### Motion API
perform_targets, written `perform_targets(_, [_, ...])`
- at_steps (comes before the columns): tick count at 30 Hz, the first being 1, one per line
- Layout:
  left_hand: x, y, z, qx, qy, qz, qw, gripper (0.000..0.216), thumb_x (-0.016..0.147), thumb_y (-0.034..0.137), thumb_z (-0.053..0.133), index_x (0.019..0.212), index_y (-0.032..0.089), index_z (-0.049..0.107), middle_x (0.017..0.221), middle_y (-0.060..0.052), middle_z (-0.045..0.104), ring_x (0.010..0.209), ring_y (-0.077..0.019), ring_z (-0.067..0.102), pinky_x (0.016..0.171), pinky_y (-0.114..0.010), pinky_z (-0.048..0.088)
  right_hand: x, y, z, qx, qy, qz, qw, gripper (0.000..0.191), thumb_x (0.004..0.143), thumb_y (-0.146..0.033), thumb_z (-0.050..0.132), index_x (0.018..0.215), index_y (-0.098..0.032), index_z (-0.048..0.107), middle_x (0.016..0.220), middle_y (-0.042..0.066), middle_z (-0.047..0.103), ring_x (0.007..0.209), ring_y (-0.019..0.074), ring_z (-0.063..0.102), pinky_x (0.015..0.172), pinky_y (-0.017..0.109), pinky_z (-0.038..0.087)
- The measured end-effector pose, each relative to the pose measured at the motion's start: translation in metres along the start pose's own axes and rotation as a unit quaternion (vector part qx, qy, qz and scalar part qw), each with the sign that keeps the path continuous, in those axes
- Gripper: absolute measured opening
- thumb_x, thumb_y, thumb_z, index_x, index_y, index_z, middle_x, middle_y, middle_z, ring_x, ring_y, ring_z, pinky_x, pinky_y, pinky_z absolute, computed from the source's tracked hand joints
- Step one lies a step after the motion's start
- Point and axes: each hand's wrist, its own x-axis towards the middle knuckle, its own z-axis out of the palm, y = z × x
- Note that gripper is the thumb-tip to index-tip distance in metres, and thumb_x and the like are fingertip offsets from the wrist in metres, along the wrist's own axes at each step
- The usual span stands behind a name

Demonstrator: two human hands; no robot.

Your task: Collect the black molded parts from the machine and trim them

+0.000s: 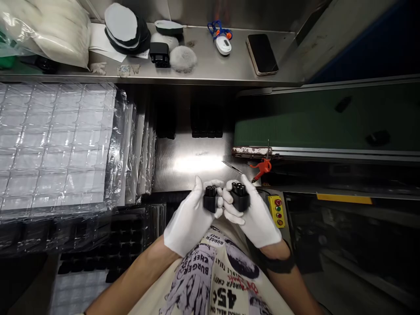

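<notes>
In the head view my left hand [193, 218], in a white glove, is closed around a small black plastic housing [210, 200] with round posts at its top. My right hand [257, 216], gloved the same way, grips a similar black plastic housing [240, 201]. Both hands are held close together in front of my body, their fingertips almost touching. Just beyond them lies a steel work surface [187, 170], with a row of black parts [206, 132] toward its shadowed back. A pair of metal tweezers [231, 166] rests near my right hand.
On the left stand stacked clear plastic trays [62, 148]. A green conveyor belt [311, 120] carrying dark parts runs off to the right. An orange air gun [263, 167] hangs at its near end, above a yellow button box [276, 211]. The steel shelf [216, 65] holds a phone [262, 54].
</notes>
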Motion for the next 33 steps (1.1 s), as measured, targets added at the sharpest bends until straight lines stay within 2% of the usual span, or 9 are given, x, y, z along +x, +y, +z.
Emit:
perform_targets(5, [0.007,0.008,-0.004,-0.189,-0.046,-0.100,0.976,0.040,0.118,0.043,0.047,0.102,0.013,0.069,0.096,-0.011,0.062,0.077,-0.0143,0.058,0.065,-0.023,0.055,0.000,-0.002,0.004,0.013,-0.005,-0.009,1.000,0.051,0.099,-0.070,0.076,0.093,-0.022,0.063,0.076,-0.003,0.057,0.047,0.0039,0.023,0.034,0.015,0.026])
perform_targets(8, [0.008,0.012,-0.006,-0.224,-0.067,-0.111,0.966,0.038,0.116,0.039,0.050,0.097,0.011,0.066,0.095,-0.009,0.058,0.072,-0.0126,0.056,0.064,-0.023,0.054,-0.001,-0.002,0.006,0.013,-0.017,-0.014,1.000,0.050,0.096,-0.069,0.080,0.094,-0.022,0.064,0.078,-0.003,0.059,0.048,0.0044,0.028,0.035,0.016,0.030])
perform_targets(15, [0.008,0.014,-0.011,-0.192,-0.069,-0.104,0.973,0.041,0.114,0.040,0.053,0.087,0.013,0.066,0.094,-0.010,0.060,0.067,-0.0112,0.054,0.057,-0.021,0.052,-0.004,0.001,0.006,-0.014,-0.009,-0.026,1.000,0.048,0.098,-0.071,0.077,0.097,-0.024,0.067,0.079,-0.001,0.063,0.050,0.0067,0.039,0.039,0.019,0.035])
perform_targets(21, [0.013,0.012,-0.020,-0.112,-0.037,-0.066,0.991,0.053,0.115,0.055,0.051,0.086,0.014,0.068,0.102,-0.014,0.072,0.070,-0.0145,0.068,0.057,-0.021,0.060,-0.024,-0.003,0.017,-0.169,-0.038,-0.085,0.981,0.057,0.096,-0.081,0.072,0.094,-0.024,0.070,0.084,0.005,0.077,0.038,0.0071,0.044,0.034,0.024,0.033])
perform_targets(25, [0.012,0.010,-0.016,-0.076,-0.035,-0.069,0.994,0.067,0.115,0.068,0.039,0.082,0.016,0.064,0.067,-0.005,0.062,0.044,-0.0119,0.058,0.035,-0.017,0.039,-0.029,-0.004,0.028,-0.228,-0.037,-0.055,0.972,0.050,0.093,-0.073,0.081,0.102,-0.025,0.072,0.108,0.010,0.081,0.041,0.0070,0.053,0.033,0.023,0.033])
perform_targets(27, [0.013,0.006,-0.016,-0.061,-0.048,-0.066,0.995,0.069,0.115,0.070,0.033,0.082,0.017,0.063,0.057,-0.002,0.055,0.037,-0.0112,0.052,0.034,-0.016,0.034,-0.026,-0.005,0.030,-0.255,-0.008,-0.072,0.964,0.042,0.094,-0.063,0.086,0.100,-0.025,0.071,0.104,0.007,0.080,0.044,0.0060,0.054,0.035,0.021,0.033])
perform_targets(29, [0.015,0.002,-0.018,-0.056,-0.062,-0.077,0.994,0.071,0.115,0.071,0.028,0.081,0.018,0.061,0.060,-0.005,0.059,0.040,-0.0128,0.056,0.034,-0.017,0.031,-0.023,-0.009,0.029,-0.267,0.027,-0.095,0.959,0.042,0.093,-0.059,0.089,0.093,-0.024,0.067,0.092,0.003,0.077,0.044,0.0054,0.052,0.035,0.019,0.032])
perform_targets(31, [0.017,-0.003,-0.022,-0.053,-0.075,-0.088,0.992,0.072,0.114,0.073,0.027,0.083,0.018,0.061,0.069,-0.008,0.064,0.044,-0.0140,0.059,0.034,-0.018,0.030,-0.021,-0.014,0.026,-0.250,0.038,-0.109,0.961,0.046,0.093,-0.064,0.087,0.090,-0.024,0.064,0.082,0.001,0.074,0.042,0.0061,0.049,0.035,0.020,0.033])
perform_targets(33, [0.018,-0.006,-0.025,-0.045,-0.089,-0.087,0.991,0.070,0.114,0.072,0.030,0.087,0.017,0.062,0.070,-0.007,0.064,0.043,-0.0115,0.053,0.037,-0.018,0.030,-0.019,-0.018,0.022,-0.204,0.034,-0.116,0.972,0.050,0.097,-0.072,0.078,0.091,-0.024,0.064,0.078,0.001,0.072,0.041,0.0065,0.045,0.034,0.021,0.034])
